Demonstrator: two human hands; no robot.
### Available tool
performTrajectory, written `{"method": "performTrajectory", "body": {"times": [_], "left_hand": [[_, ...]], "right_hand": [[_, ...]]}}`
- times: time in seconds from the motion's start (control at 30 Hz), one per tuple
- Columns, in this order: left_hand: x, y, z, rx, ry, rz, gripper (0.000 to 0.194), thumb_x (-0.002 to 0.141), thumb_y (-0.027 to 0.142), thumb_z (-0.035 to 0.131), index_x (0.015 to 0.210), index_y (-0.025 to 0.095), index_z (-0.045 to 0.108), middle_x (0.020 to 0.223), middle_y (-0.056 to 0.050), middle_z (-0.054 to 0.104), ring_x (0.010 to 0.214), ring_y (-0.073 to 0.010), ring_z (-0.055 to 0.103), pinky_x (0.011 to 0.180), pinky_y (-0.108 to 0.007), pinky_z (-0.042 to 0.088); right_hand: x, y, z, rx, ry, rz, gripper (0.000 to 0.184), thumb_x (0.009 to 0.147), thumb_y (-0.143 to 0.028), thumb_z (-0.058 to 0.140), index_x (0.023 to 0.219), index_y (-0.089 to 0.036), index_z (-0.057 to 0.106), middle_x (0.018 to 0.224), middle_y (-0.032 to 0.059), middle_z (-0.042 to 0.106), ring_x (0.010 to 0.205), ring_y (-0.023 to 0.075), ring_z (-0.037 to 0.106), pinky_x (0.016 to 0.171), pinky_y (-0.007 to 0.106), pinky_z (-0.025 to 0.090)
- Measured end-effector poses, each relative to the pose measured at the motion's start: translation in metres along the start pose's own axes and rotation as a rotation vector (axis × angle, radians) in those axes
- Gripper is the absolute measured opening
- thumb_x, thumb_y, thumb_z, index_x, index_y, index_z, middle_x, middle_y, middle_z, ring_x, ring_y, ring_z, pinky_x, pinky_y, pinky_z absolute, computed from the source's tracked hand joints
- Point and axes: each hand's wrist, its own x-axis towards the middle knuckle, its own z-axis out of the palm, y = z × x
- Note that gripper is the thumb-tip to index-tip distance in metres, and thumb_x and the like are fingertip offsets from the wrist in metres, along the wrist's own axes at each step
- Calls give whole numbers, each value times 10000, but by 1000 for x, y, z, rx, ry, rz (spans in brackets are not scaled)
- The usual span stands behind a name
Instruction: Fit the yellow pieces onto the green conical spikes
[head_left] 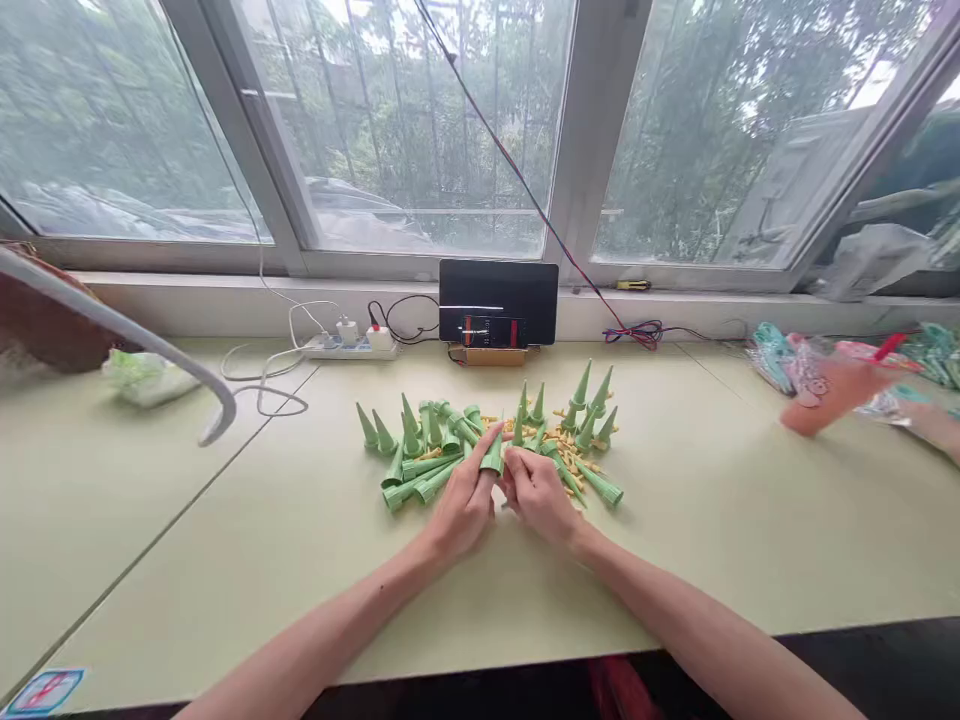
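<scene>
Left hand point(466, 495) at frame center, fingers closed around one green cone point(492, 458); its tip points up and away, wide end toward the wearer. Right hand point(541, 494) just beside it, fingers curled and pressed together close to the cone's wide end. Can't tell what, if anything, they pinch; the hand hides it.

Both hands are over the table point(517, 620), at the near edge of the pile. Left of center: loose cones point(409, 490), some lying with open ends toward the wearer, a few standing tip up. Right of center: standing cones point(583, 385) in a cluster, with yellow pegs point(581, 460) scattered around and between them.

Behind the pile, top center: black screen point(499, 285), small dark device in front of it, brown box point(495, 356) below. Power strip point(351, 347) left of that, white cable point(262, 388) looping onto the table. Bundled wires point(637, 332) to the right, yellow cutter point(633, 285) on the sill above.

Right side: orange cup point(832, 392), leaning in frame, bagged items point(772, 355) near it. Another person's hand point(934, 425) at the right edge. Sticker point(46, 692) lower left.
</scene>
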Motion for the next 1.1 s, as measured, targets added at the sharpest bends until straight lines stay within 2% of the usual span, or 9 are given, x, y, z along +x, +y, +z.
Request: {"method": "performTrajectory", "body": {"times": [0.2,0.27,0.4,0.47,0.53,0.63,0.87,1.1], "left_hand": [[-1,3,0,-11,-14,7,624,938,192,364,1556,241,298,1261,-103,662,543,-75,539,591,-226,515],[-2,5,1,-15,-18,-12,632,937,195,361,1563,241,280,1209,-96,689,536,-83,551,568,-225,503],[-2,6,1,-6,-33,-21,644,945,208,363,1577,213,238,843,-25,736,498,-104,531,554,-229,478],[-3,7,0,28,-29,0,646,942,192,360,1576,189,238,671,19,684,534,-122,554,643,-248,494],[-3,8,0,68,-17,23,648,935,174,357,1573,173,246,590,43,639,595,-139,587,752,-277,494],[-3,9,0,93,-5,28,645,930,177,353,1568,168,257,588,46,640,621,-149,598,797,-294,480],[-2,9,0,80,-12,15,646,917,157,347,1560,177,285,657,33,677,628,-145,615,824,-290,475],[-2,14,-1,86,-16,5,633,921,158,337,1553,172,303,612,45,660,614,-145,617,816,-289,481]], "right_hand": [[0,6,-3,-95,10,-93,396,1036,-391,366,683,-212,382,659,-27,404,564,116,373,510,236,334],[2,7,-6,-182,15,-144,389,1038,-368,356,681,-214,364,656,-28,397,571,119,361,531,245,322],[5,3,-10,-371,33,-273,367,1030,-311,350,677,-223,305,623,-34,380,555,125,321,547,261,282],[6,2,-11,-416,32,-311,349,1026,-292,338,686,-226,299,632,-29,388,560,129,335,559,265,285],[6,2,-11,-432,33,-328,336,1024,-282,328,693,-226,307,648,-21,404,569,134,353,569,268,292],[5,2,-10,-420,47,-312,337,1027,-283,332,696,-227,303,644,-25,395,562,132,343,562,268,284],[2,1,-6,-280,51,-155,369,1039,-321,345,685,-218,345,608,-38,400,540,121,349,541,259,294],[3,-2,-6,-170,38,-25,418,1027,-417,378,663,-213,399,579,-35,436,509,117,387,527,263,318]]}}
